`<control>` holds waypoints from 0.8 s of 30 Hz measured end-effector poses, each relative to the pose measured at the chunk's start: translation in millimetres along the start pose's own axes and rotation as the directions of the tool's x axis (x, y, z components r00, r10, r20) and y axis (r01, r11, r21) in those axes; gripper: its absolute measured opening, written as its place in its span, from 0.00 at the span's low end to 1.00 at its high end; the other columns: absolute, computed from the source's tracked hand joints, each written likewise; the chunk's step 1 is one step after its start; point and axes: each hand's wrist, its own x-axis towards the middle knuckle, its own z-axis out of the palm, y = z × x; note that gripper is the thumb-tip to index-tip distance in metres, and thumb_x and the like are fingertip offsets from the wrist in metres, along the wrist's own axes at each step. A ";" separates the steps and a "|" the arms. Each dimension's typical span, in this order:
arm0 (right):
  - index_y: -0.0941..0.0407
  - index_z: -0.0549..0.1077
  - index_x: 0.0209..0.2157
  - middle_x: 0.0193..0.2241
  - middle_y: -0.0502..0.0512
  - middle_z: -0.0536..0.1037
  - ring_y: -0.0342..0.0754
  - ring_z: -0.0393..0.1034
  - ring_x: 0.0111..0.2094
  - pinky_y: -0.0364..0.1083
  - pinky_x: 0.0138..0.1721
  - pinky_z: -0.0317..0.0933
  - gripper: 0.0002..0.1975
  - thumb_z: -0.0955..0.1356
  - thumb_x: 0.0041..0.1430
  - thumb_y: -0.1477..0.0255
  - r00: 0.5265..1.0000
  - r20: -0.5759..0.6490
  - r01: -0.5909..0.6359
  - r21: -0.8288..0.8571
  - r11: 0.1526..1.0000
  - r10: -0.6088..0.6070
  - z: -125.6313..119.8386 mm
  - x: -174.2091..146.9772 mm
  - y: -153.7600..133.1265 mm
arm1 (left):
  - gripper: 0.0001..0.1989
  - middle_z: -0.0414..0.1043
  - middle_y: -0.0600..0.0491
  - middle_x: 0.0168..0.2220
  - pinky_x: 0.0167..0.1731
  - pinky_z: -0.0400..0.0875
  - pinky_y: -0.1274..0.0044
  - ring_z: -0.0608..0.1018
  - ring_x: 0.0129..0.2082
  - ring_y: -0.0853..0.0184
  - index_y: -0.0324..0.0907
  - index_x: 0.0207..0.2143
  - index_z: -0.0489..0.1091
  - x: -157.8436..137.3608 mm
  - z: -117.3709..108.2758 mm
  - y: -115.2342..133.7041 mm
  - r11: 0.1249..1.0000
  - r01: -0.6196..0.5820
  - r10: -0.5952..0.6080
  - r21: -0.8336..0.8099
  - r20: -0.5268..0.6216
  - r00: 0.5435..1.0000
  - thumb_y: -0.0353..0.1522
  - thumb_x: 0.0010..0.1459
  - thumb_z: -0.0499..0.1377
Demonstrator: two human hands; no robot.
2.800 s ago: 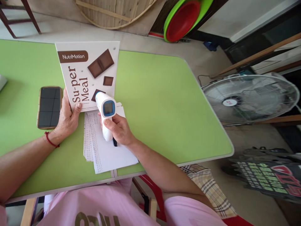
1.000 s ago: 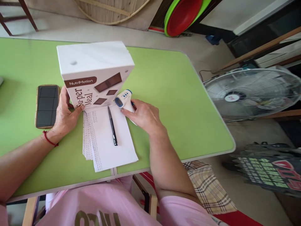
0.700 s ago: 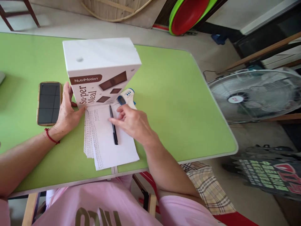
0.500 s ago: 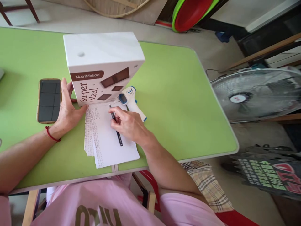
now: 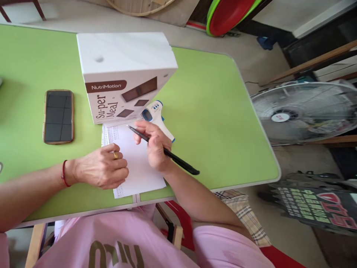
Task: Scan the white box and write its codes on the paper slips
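My right hand (image 5: 157,145) is closed on a black pen (image 5: 181,163), gripping it by the middle. The tip points up and left over the top of a white paper sheet (image 5: 141,171) with rows of small handwriting at its left side. My left hand (image 5: 103,167), wearing a gold ring, lies in a loose fist across the left part of the papers; its palm side is hidden. Just behind the papers stands a white box (image 5: 128,56) labelled NutriMotion Super Meal. A white and blue infrared thermometer (image 5: 160,117) lies beside the box, partly behind my right hand.
A phone (image 5: 58,117) with a dark screen lies on the green table (image 5: 217,123) left of the box. Off the table's right edge stands a fan (image 5: 281,117). Red and green basins (image 5: 230,16) lean at the back.
My left hand has left the box's lower left side and come down onto the papers, its fingers curling in. The pen has lifted and turned in my right hand, its rear end swinging right.
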 end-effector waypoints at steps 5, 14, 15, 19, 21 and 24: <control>0.55 0.74 0.35 0.25 0.48 0.74 0.41 0.65 0.24 0.42 0.25 0.61 0.07 0.67 0.56 0.68 0.965 0.076 -0.243 -0.102 0.965 0.251 6.9 1.8 0.6 | 0.20 0.65 0.58 0.17 0.47 0.74 0.66 0.69 0.16 0.68 0.41 0.21 0.64 -4.5 10.3 12.2 0.976 0.066 -0.114 0.209 0.226 0.967 0.38 0.67 0.56; 0.53 0.66 0.25 0.18 0.43 0.68 0.38 0.59 0.20 0.40 0.22 0.56 0.08 0.69 0.54 0.68 0.968 0.075 -0.223 -0.180 0.958 0.240 14.8 -3.1 14.9 | 0.18 0.67 0.59 0.17 0.54 0.72 0.60 0.72 0.15 0.67 0.41 0.20 0.64 -1.6 10.6 23.8 0.957 0.156 -0.226 0.244 0.291 0.930 0.35 0.61 0.61; 0.53 0.66 0.25 0.19 0.43 0.68 0.39 0.59 0.20 0.40 0.23 0.57 0.09 0.69 0.55 0.68 0.971 0.089 -0.202 -0.191 0.961 0.222 14.6 -3.8 15.5 | 0.18 0.67 0.59 0.17 0.55 0.71 0.59 0.72 0.16 0.67 0.41 0.20 0.64 -2.3 11.4 23.4 0.958 0.158 -0.226 0.240 0.290 0.930 0.35 0.61 0.61; 0.53 0.66 0.26 0.19 0.43 0.68 0.39 0.60 0.21 0.40 0.25 0.58 0.09 0.68 0.57 0.67 0.970 0.125 -0.174 -0.248 0.953 0.209 13.9 -5.0 16.8 | 0.18 0.67 0.58 0.17 0.55 0.70 0.59 0.73 0.17 0.67 0.41 0.21 0.65 -5.6 13.8 21.8 0.959 0.157 -0.224 0.237 0.289 0.931 0.36 0.63 0.59; 0.53 0.66 0.26 0.19 0.43 0.68 0.39 0.60 0.21 0.41 0.25 0.58 0.09 0.68 0.57 0.67 0.967 0.131 -0.175 -0.274 0.946 0.217 14.3 -4.5 16.1 | 0.18 0.68 0.58 0.17 0.55 0.70 0.59 0.73 0.17 0.67 0.41 0.21 0.65 -6.0 14.1 21.5 0.959 0.153 -0.220 0.240 0.289 0.932 0.37 0.63 0.59; 0.53 0.65 0.25 0.19 0.43 0.68 0.39 0.60 0.21 0.41 0.25 0.58 0.08 0.67 0.56 0.68 0.967 0.141 -0.165 -0.283 0.945 0.211 15.5 -3.2 14.2 | 0.18 0.68 0.58 0.17 0.55 0.70 0.59 0.73 0.17 0.67 0.41 0.21 0.65 -5.3 13.5 21.4 0.958 0.149 -0.219 0.244 0.290 0.932 0.37 0.63 0.60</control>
